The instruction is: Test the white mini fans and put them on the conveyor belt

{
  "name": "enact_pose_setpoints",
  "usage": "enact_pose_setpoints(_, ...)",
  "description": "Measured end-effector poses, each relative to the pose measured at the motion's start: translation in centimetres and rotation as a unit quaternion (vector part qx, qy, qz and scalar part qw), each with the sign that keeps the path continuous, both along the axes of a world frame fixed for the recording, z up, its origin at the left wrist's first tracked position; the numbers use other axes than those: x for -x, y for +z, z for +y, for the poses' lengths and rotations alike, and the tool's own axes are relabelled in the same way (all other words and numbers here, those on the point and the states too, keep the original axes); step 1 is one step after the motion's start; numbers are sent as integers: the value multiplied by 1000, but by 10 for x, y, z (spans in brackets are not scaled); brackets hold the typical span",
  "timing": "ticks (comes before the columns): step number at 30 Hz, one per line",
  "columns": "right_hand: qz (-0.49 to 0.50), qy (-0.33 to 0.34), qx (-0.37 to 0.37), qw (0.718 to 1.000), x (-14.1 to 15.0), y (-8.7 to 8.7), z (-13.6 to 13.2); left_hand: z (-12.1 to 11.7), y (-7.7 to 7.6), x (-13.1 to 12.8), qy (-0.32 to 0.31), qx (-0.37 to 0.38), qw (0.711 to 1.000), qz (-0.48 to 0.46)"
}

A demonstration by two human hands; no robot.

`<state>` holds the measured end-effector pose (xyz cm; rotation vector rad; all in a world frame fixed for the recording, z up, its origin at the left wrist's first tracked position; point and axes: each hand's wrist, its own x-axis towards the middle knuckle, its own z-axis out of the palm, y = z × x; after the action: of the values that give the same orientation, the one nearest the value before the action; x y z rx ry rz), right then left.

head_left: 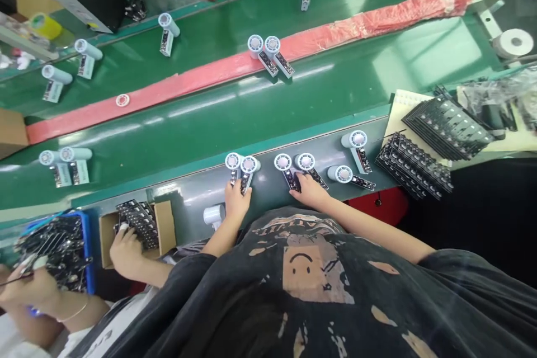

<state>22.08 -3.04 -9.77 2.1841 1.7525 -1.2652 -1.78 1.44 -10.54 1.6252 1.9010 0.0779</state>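
My left hand (pixel 238 202) is closed at the handles of two pale blue handheld fans standing side by side, a left one (pixel 232 161) and a right one (pixel 250 164). Their open handles show dark circuit boards. To the right, my right hand (pixel 311 191) has its fingers closed on the handle of another handheld fan (pixel 305 161); its fingertips also reach close to the neighbouring fan (pixel 283 162). Further right lie a fan on its side (pixel 343 174) and a fan (pixel 358 139) with its board exposed. A pale fan body (pixel 213 215) rests left of my left wrist.
Stacked circuit board panels (pixel 419 165) lie at right. A green conveyor (pixel 188 128) carries more fans and a red strip (pixel 218 71). At left, a co-worker's hand (pixel 128 251) reaches into a cardboard box (pixel 165 226), beside a blue bin (pixel 87 251). Another person's hands work across the belt.
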Motion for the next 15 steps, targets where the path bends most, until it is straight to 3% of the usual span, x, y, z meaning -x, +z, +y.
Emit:
enact_pose_setpoints(3, 10, 18, -13, 1000, -7, 0, -1, -14, 4, -2, -9, -10, 1000, 3)
enact_pose_setpoints(5, 19, 36, -25, 999, -15, 1, -4, -42, 11, 16, 17, -50, 998, 26)
enact_pose_setpoints(8, 40, 67, -37, 996, -30, 1, -7, -102, 17, 51, 160, -116, 971, 136)
enact_pose_setpoints(10, 53, 85, -38, 994, -38, -2, -5, -131, 13, 65, 219, -35, 961, 164)
enact_pose_setpoints(12, 62, 96, -36, 993, -41, -4, 0, -138, 4, 68, 239, 4, 957, 166)
enact_pose_setpoints(15, 73, 109, -36, 991, -39, -6, 7, -119, -8, 63, 248, -7, 954, 167)
